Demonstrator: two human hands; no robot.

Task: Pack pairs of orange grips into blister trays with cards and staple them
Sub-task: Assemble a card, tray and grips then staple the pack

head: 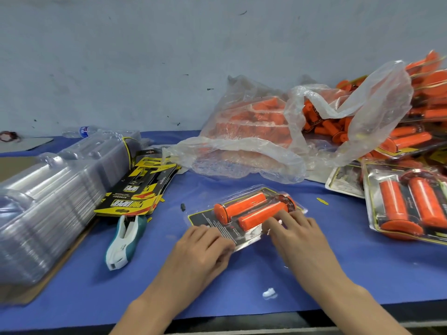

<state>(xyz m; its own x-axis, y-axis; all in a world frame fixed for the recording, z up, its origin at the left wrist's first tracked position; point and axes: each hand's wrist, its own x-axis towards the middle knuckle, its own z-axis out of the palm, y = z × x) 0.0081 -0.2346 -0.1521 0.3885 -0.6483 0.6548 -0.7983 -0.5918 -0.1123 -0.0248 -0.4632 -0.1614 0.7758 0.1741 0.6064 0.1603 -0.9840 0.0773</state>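
Head view: the clear plastic blister tray (pixel 243 194), loaded with a pair of orange rubber handlebar grips (pixel 244 207) over a black printed card (pixel 205 220), lies flat on the blue table (pixel 362 274) just in front of the person. The left grip (pixel 203 247) curls its fingers over the tray's near left edge. The right grip (pixel 295 234) presses flat fingers on its near right side, grasping nothing. The pack looks light, thin-walled, springy and slick, so it is best pinched at the flat rim, not the bulges. A white and teal stapler (pixel 125 240) lies nearby, to the left.
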